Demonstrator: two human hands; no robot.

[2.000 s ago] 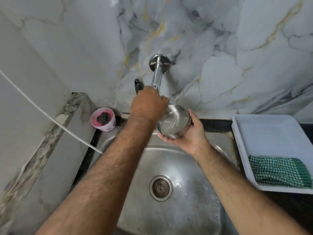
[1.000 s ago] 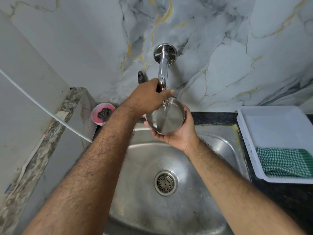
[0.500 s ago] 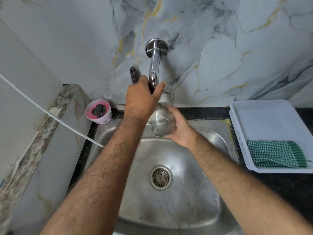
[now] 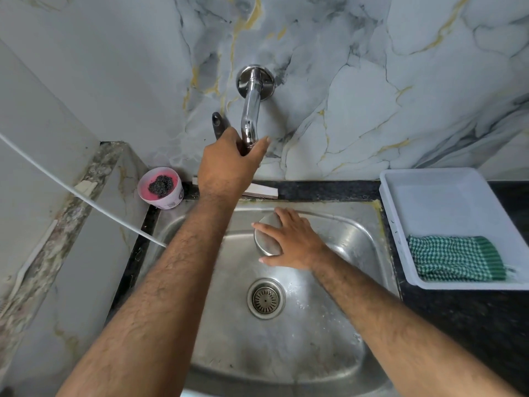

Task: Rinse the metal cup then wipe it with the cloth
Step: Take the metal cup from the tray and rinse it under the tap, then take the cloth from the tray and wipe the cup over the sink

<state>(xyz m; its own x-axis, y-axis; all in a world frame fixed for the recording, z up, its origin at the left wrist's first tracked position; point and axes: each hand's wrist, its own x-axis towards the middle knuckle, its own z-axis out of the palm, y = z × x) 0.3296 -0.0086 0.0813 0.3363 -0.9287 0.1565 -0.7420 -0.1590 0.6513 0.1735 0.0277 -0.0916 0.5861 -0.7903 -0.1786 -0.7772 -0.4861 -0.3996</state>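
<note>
My right hand (image 4: 292,243) grips the metal cup (image 4: 264,239) from above, mouth turned down over the steel sink (image 4: 357,224), so only its round base and side show. My left hand (image 4: 229,167) is wrapped around the lower end of the wall tap (image 4: 252,110); no water stream is visible. A green checked cloth (image 4: 455,259) lies folded in the white tray (image 4: 446,196) on the right counter.
A pink cup (image 4: 161,187) holding a dark scrubber stands at the sink's back left corner. The drain (image 4: 266,299) sits mid-basin. A white cord (image 4: 80,196) crosses the left ledge. A marble wall rises behind the sink.
The cup has dropped from under the spout into the basin and turned mouth down in my right hand. My left hand has stayed at the tap.
</note>
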